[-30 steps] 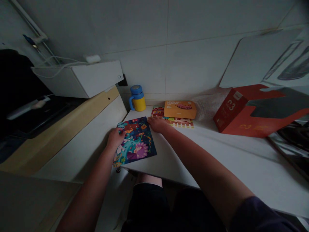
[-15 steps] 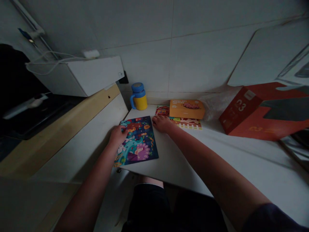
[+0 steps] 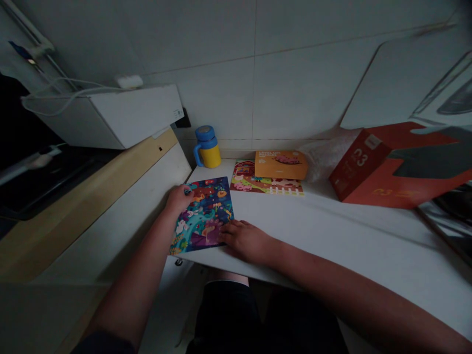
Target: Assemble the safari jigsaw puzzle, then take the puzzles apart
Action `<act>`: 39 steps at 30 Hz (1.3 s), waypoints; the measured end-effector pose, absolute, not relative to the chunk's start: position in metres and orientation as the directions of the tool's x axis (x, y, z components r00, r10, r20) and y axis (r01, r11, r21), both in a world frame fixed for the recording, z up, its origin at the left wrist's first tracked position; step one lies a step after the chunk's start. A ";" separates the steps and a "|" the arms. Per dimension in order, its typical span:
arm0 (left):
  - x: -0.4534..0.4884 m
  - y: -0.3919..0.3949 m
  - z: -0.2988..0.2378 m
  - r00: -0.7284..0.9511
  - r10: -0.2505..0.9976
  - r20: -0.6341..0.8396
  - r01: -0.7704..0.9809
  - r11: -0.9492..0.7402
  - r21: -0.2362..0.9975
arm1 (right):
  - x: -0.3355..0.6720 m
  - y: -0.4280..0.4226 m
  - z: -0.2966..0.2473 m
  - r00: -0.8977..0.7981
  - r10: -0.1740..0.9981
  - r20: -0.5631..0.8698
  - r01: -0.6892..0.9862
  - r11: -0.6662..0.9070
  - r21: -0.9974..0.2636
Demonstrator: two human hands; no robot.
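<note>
A jigsaw puzzle [image 3: 206, 209] with a dark, colourful animal picture lies flat on the white tabletop, close to the front edge. At its upper left edge, my left hand [image 3: 178, 199] grips the border with bent fingers; part of that edge is hidden under the hand. My right hand [image 3: 248, 241] rests on the lower right corner, its fingers stretched out over the purple part of the picture. Behind it lies a farm-scene puzzle [image 3: 246, 183], partly covered by an orange puzzle box [image 3: 282, 166].
A yellow and blue mug [image 3: 211, 155] stands at the back left. Crumpled clear plastic [image 3: 319, 157] and a large red carton [image 3: 372, 172] stand on the right. A white box [image 3: 136, 115] with a cable sits on the raised wooden-edged ledge [image 3: 147, 160] at left.
My right hand has moved from the puzzle's upper right corner towards me, onto its lower right corner. The farm-scene puzzle is now more exposed. My left hand stays at the left edge.
</note>
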State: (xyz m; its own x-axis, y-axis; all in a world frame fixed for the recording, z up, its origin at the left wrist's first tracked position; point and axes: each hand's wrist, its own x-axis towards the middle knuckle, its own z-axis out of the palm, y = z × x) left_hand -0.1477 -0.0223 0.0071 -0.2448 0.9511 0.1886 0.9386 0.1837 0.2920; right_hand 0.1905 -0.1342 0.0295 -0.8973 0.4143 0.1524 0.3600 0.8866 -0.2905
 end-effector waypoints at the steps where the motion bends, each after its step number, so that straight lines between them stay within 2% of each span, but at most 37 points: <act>1: -0.150 -0.018 0.007 -0.254 0.949 0.189 0.935 0.190 0.300 | 0.188 -0.134 0.028 -0.891 0.430 0.148 0.378 0.881 -0.285; 9: -0.161 0.017 0.003 -0.289 0.942 0.169 0.906 0.212 0.366 | 0.166 -0.140 0.025 -0.868 0.463 0.179 0.441 0.885 -0.153; 23: -0.168 0.064 -0.002 -0.230 0.961 0.153 0.867 0.131 0.481 | 0.112 -0.142 0.029 -0.799 0.572 0.184 0.553 0.820 -0.147; 29: -0.169 0.062 -0.001 -0.206 0.966 0.156 0.867 0.106 0.486 | 0.107 -0.131 0.031 -0.770 0.615 0.167 0.593 0.788 -0.165; 39: -0.158 0.046 0.018 -0.189 0.973 0.134 0.888 0.111 0.446 | 0.111 -0.123 0.029 -0.740 0.640 0.207 0.632 0.767 -0.112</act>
